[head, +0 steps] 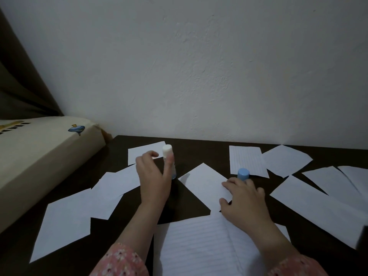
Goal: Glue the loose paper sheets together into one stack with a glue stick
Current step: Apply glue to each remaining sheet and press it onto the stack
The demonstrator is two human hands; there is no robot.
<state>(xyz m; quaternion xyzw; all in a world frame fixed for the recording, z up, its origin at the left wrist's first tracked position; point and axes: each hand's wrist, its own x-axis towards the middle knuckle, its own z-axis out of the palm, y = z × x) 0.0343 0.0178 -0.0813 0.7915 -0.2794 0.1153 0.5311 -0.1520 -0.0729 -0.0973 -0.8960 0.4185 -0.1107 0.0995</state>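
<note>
Two hands over scattered paper sheets, glue stick uncapped.

On the dark table [185, 206], loose sheets [67, 220] lie spread from left to right. The left hand [154, 179] touches the upright glue stick [168, 160] with loosely curled fingers; whether it grips is unclear. The right hand [244, 198] pinches the blue cap [243, 174] while resting on a diamond-turned sheet [205, 182], above the lined sheet [199, 246].
</note>
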